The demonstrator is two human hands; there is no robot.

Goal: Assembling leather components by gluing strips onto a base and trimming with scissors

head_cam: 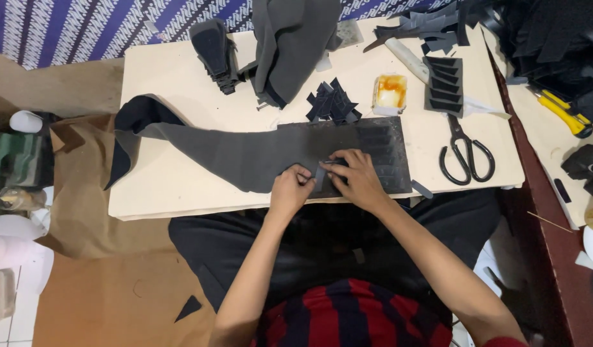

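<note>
left hand [291, 187]: knuckles up, fingers curled in and pinching the lower end of a small grey strip [319, 177]. forearm comes up from the bottom of the shot, elbow low, wrist pretty straight.
right hand [355, 178]: palm down on the dark panel [367, 151], thumb and index reaching left and pinching the top of the same strip, other fingers loosely bent and resting flat. forearm runs in on a diagonal from the lower right.
strip: sits right between the two hands, at the near left corner of the panel, close to the front edge of the surface [174, 71]. looks slightly tilted, can't tell if it's already lying flat or lifted a bit.
panel: dark rectangle with rows of pointy pieces on its right half, lying flat in front of the person.
grey cloth [232, 151]: long piece running left from the panel, its end folded over to show a dark underside.
cutouts [333, 103]: little heap of dark pieces just behind the panel.
glue tub [390, 92]: small clear tub with orange gunk, just right of the heap.
scissors [465, 151]: black handles, lying right of the panel, blades pointing away.
yellow cutter [562, 110]: off on the far right, well apart from the hands.
</note>
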